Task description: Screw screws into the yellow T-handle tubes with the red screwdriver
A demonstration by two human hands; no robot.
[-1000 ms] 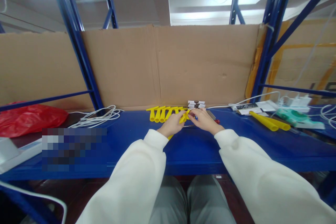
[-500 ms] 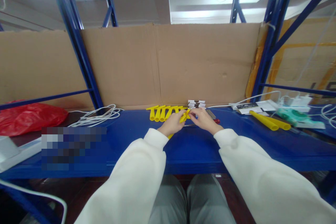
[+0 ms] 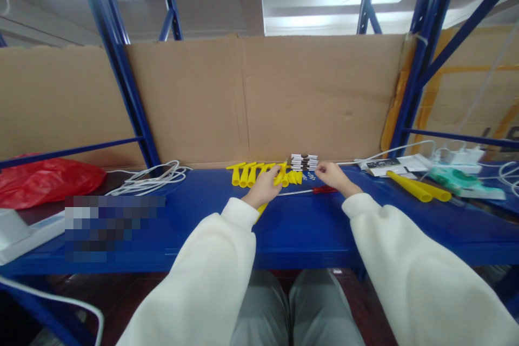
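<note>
The left hand's [image 3: 264,188] fingers wrap a yellow tube [image 3: 261,210] over the counter [image 3: 300,230], its axis slanting away rightward, left of the right hand's [image 3: 330,174] curled fingers, whose contents, beside small pieces [image 3: 311,176], are unclear.

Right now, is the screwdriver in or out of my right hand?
Out: the red-handled screwdriver lies on the tabletop beside your right hand.

the left hand [image 3: 263,188] hides the middle of a yellow piece [image 3: 261,210]; whether the right hand [image 3: 330,174] pinches anything at its fingertips, i can't make out; those pale bits [image 3: 311,175] nearby, too tiny to name; over there a pixelated patch [image 3: 114,228] masks what's beneath; the red bag [image 3: 51,179] runs off the left edge
</note>
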